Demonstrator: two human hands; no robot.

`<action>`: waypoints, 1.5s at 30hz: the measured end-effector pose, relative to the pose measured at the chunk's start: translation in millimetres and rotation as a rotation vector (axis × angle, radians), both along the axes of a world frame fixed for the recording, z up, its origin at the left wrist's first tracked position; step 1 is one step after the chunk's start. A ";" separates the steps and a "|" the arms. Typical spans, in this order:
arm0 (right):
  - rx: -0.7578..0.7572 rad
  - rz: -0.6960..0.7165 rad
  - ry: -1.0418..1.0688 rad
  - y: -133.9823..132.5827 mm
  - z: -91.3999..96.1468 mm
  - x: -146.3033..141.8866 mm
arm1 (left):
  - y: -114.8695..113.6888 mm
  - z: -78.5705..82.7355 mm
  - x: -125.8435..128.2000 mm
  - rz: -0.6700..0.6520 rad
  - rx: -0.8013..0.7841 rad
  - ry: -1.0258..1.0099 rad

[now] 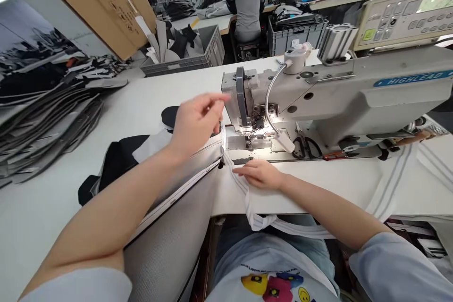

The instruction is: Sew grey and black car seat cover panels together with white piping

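Beneath right fingers (247, 171), striped tape (252, 212), touching

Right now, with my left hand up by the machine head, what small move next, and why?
Probably lower the left hand onto the grey panel. It hovers clear of the fabric, while the right hand alone presses the striped tape flat before the presser foot; the panel's piped edge leading there lies unheld.

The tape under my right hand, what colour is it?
White tape with thin grey stripes, under the right hand; clearest in head view.
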State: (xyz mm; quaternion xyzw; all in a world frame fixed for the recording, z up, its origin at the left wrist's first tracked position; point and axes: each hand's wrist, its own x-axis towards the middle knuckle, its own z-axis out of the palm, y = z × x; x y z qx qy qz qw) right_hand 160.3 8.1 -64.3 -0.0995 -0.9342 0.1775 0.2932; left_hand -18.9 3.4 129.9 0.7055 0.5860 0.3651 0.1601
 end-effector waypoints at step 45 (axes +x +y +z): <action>-0.058 -1.069 -0.293 -19.5 100.5 -13.5 | 21.1 4.9 7.6 -0.070 0.034 -0.430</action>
